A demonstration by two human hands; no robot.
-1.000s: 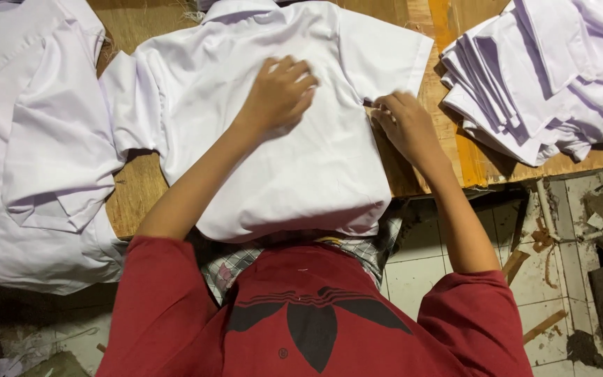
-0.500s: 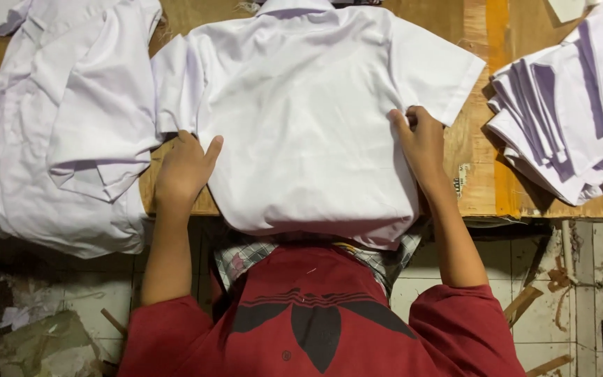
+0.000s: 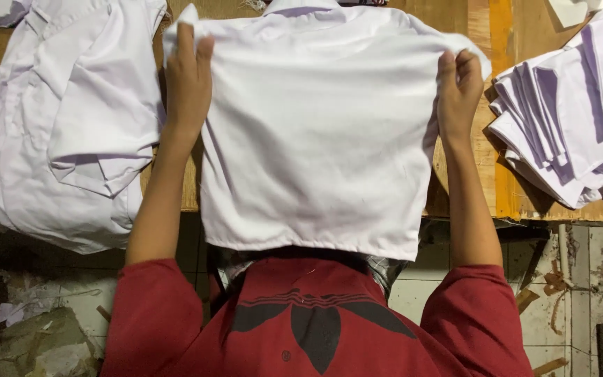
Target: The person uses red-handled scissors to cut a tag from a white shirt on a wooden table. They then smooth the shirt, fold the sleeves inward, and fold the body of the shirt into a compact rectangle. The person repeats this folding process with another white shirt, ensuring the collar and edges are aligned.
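Note:
A white short-sleeved shirt (image 3: 315, 139) lies back up on the wooden table (image 3: 486, 42), its hem hanging over the near edge. My left hand (image 3: 188, 80) grips the shirt's left sleeve and shoulder, folded inward. At the other side my right hand (image 3: 456, 87) grips the right sleeve in the same way. Both forearms run up from my red sleeves along the shirt's two sides.
A heap of loose white shirts (image 3: 64, 119) lies on the table's left. A stack of folded white shirts (image 3: 574, 119) sits at the right. Below the table edge are a tiled floor (image 3: 581, 279) and scraps (image 3: 29, 342) at lower left.
Both hands have moved from the shirt's lower sides up to its sleeves and taken hold of them, turning them in over the back.

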